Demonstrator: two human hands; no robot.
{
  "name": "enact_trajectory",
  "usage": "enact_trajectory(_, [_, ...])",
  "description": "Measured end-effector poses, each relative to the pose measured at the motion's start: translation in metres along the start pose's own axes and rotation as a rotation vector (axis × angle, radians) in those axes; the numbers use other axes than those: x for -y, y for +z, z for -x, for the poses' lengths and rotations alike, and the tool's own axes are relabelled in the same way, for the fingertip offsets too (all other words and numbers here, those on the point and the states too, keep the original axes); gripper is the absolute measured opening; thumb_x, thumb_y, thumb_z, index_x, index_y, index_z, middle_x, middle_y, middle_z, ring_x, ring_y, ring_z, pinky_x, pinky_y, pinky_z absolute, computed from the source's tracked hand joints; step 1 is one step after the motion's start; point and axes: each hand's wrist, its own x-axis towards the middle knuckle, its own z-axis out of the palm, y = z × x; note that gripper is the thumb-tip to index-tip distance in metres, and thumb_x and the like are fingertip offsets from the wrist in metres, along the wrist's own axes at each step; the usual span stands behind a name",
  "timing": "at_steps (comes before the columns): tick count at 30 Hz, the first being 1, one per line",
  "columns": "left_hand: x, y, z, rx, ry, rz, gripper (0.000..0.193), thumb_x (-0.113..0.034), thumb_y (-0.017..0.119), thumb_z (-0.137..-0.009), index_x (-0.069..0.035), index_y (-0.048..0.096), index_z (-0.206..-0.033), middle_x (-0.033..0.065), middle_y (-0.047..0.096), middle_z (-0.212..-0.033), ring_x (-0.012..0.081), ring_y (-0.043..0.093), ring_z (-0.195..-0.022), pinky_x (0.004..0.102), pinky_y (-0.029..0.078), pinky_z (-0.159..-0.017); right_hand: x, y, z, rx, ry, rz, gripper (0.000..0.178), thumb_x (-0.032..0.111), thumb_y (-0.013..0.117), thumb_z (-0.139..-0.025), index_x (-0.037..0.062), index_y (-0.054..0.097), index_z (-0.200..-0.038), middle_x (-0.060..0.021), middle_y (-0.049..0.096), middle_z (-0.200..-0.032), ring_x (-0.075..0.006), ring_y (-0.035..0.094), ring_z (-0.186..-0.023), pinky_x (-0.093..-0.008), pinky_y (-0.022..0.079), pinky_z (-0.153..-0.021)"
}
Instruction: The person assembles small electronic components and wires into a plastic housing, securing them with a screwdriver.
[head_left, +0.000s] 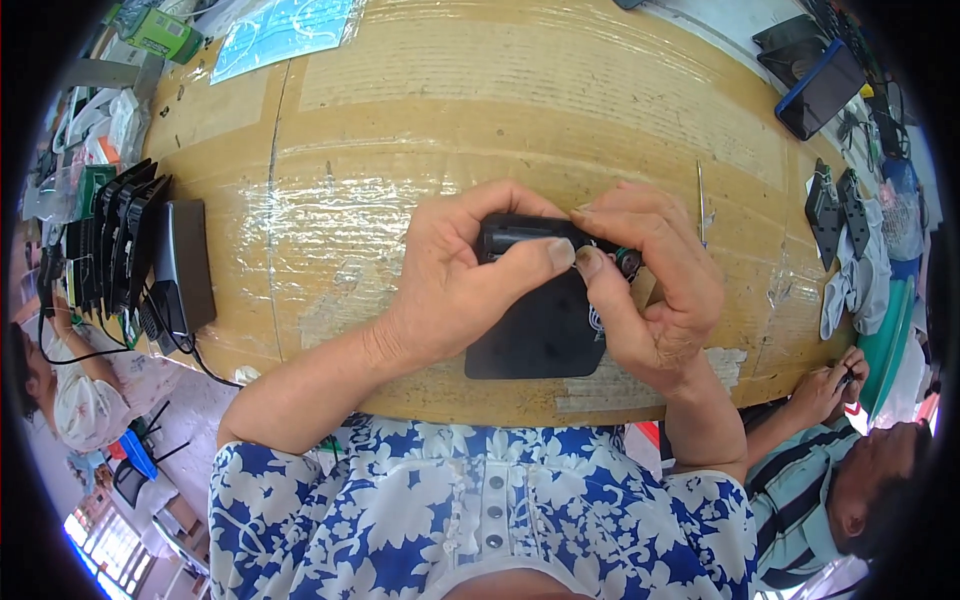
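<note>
A flat black plastic panel (532,328) with rounded corners and a thicker, tube-like far edge lies in front of me at the middle of the table. My left hand (448,275) grips its far left corner, the thumb pressed along the thick edge and the fingers curled behind. From the other side my right hand (665,285) closes on the same edge, thumb tip beside the left thumb. Close to the right fingers shows a small round dark part (628,262) with a bit of green around it. What lies under the fingertips is hidden.
Several upright black panels (125,235) and a grey box (190,265) with cables stand left. A blue face mask (285,38) lies far left. Right are a thin screwdriver (701,205), a smartphone (820,90) and black brackets (840,210). A co-worker's hands (835,385) are near right.
</note>
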Motion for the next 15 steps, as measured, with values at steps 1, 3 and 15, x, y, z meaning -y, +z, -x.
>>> enact_trajectory(1, [-0.0004, -0.0009, -0.0004, 0.002, -0.034, 0.006, 0.014, -0.009, 0.072, -0.087, 0.001, 0.069, -0.097, 0.0002, 0.069, -0.082, 0.0036, 0.062, -0.076, 0.0207, 0.051, -0.066, 0.0006, 0.0008, -0.0001, -0.005, 0.007, -0.001, 0.024, -0.006, 0.069, -0.069, -0.0005, 0.069, -0.093, -0.0131, 0.068, -0.09, -0.03, 0.064, -0.085, -0.0373, 0.049, -0.077])
enact_trajectory(3, [-0.0014, -0.0001, -0.0005, 0.006, -0.069, 0.018, 0.013, -0.01, 0.072, -0.087, 0.0, 0.069, -0.094, -0.0004, 0.068, -0.079, 0.0031, 0.061, -0.074, 0.0206, 0.05, -0.064, 0.0028, 0.0005, 0.0, 0.005, 0.011, 0.024, 0.024, -0.005, 0.069, -0.069, -0.0004, 0.069, -0.093, -0.0132, 0.068, -0.09, -0.0303, 0.064, -0.085, -0.0378, 0.05, -0.078])
enact_trajectory(15, [0.0022, 0.0051, 0.0022, -0.106, 0.061, -0.123, 0.013, -0.011, 0.072, -0.084, 0.001, 0.067, -0.084, -0.0004, 0.064, -0.068, 0.0027, 0.056, -0.065, 0.0217, 0.047, -0.056, 0.0092, 0.0024, 0.0054, 0.014, 0.029, 0.078, 0.031, -0.003, 0.07, -0.068, -0.0011, 0.069, -0.099, -0.0153, 0.068, -0.095, -0.0327, 0.064, -0.089, -0.0384, 0.05, -0.081])
